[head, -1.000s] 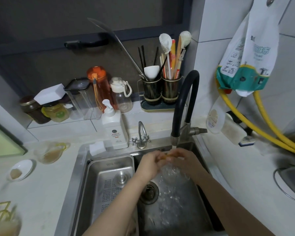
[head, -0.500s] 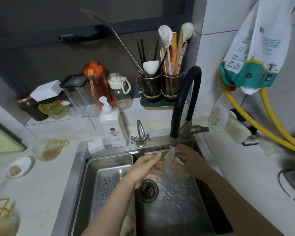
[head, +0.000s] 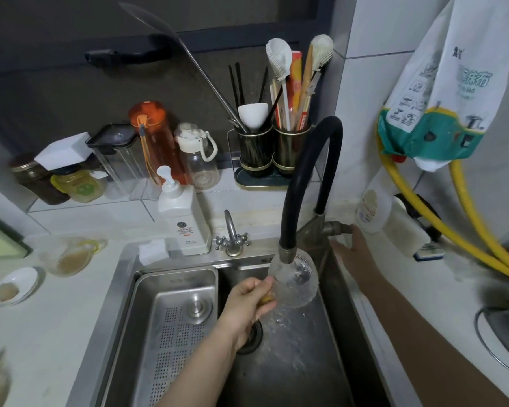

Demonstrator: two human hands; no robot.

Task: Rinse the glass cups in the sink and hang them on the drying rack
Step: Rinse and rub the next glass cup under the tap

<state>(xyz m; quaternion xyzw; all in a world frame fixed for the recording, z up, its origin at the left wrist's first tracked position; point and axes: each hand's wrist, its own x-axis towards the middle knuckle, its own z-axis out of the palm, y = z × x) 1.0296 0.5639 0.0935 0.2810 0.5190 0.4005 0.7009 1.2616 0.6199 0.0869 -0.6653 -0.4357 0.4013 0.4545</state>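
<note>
**Right hand leaves the cup for the tap lever**

The right hand (head: 353,250) has let go and now touches the tap lever (head: 338,228), fingers loosely extended. The left hand (head: 249,304) alone pinches the glass cup (head: 296,282) under the spout (head: 287,254), over the sink (head: 350,333). A soap bottle (head: 184,221) stands behind.

Clear bumpy glass cup (head: 296,282); black faucet hose (head: 303,171) — steel-grey sink (head: 124,289).

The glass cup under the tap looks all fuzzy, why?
In the head view, the clear bumpy glass cup is see-through and splashing water smears its edges; the left hand holding it looks sharp, while the bottom-left corner is blurred.
</note>
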